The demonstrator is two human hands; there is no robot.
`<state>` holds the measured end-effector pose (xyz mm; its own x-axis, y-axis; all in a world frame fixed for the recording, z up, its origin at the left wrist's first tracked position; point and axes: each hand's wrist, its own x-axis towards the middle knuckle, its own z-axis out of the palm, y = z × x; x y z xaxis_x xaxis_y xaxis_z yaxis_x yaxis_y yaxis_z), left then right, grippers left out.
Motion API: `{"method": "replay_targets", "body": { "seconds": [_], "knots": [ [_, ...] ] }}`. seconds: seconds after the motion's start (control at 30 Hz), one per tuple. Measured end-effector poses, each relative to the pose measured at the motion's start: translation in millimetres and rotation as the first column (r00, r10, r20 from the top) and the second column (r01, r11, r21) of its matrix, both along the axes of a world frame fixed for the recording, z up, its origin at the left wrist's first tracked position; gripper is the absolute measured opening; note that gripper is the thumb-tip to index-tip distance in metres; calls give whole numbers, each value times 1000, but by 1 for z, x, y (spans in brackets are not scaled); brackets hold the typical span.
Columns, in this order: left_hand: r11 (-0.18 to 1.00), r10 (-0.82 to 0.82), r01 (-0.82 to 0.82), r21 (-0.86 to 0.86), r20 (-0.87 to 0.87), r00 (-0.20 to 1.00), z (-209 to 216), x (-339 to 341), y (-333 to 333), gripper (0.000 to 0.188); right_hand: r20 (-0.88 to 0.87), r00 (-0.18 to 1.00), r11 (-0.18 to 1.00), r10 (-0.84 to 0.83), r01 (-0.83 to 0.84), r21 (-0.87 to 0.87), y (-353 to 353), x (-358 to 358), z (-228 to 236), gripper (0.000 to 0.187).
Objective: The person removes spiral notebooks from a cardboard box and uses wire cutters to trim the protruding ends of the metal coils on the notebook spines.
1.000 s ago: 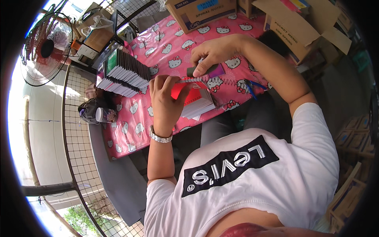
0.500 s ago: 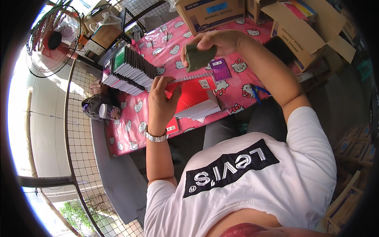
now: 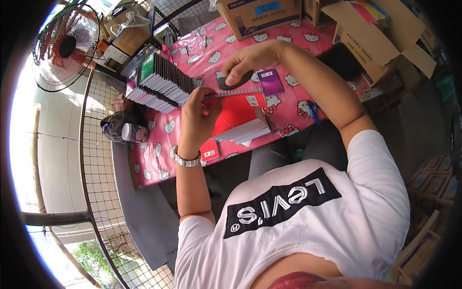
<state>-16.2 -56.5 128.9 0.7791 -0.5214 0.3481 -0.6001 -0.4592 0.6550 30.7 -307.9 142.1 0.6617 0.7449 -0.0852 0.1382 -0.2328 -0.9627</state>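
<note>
A stack of red-covered spiral notebooks (image 3: 237, 115) lies in front of me, its wire coil along the far edge and white page edges facing me. My left hand (image 3: 198, 111), with a watch on the wrist, is bent around the stack's left end, fingers at the coil and thumb by the red cover. Just above the coil, my right hand (image 3: 248, 61) pinches a dark green flat piece (image 3: 236, 81) between thumb and fingers; it is tilted, and its exact kind is unclear. A purple notebook (image 3: 271, 82) lies right of the stack.
Tall stacks of dark-edged notebooks (image 3: 161, 79) stand at the left on the pink patterned tablecloth (image 3: 211, 41). A small red notebook (image 3: 209, 151) and blue pen-like item (image 3: 314, 113) lie near the front edge. Cardboard boxes (image 3: 260, 19) stand behind; a cup (image 3: 133, 132) sits left.
My right hand has lowered toward the coil, and the green piece has turned from nearly face-on to a flatter tilt. My left hand stays at the stack's left end.
</note>
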Motion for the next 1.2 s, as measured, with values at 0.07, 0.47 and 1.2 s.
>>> {"method": "replay_targets", "body": {
  "seconds": [0.07, 0.47, 1.2],
  "knots": [
    [1000, 15, -15, 12, -4, 1000, 3, 3, -3, 23, 150, 968, 941, -198, 231, -246, -24, 14, -48, 45],
    [893, 240, -290, -343, -181, 954, -14, -11, -2, 15, 834, 172, 74, -524, 985, -156, -67, -164, -285, 59],
    [794, 30, -168, -584, -240, 970, -42, -12, 1, 18, 831, 266, 763, -488, 592, 259, 68, -135, -36, 50]
  ]
}}
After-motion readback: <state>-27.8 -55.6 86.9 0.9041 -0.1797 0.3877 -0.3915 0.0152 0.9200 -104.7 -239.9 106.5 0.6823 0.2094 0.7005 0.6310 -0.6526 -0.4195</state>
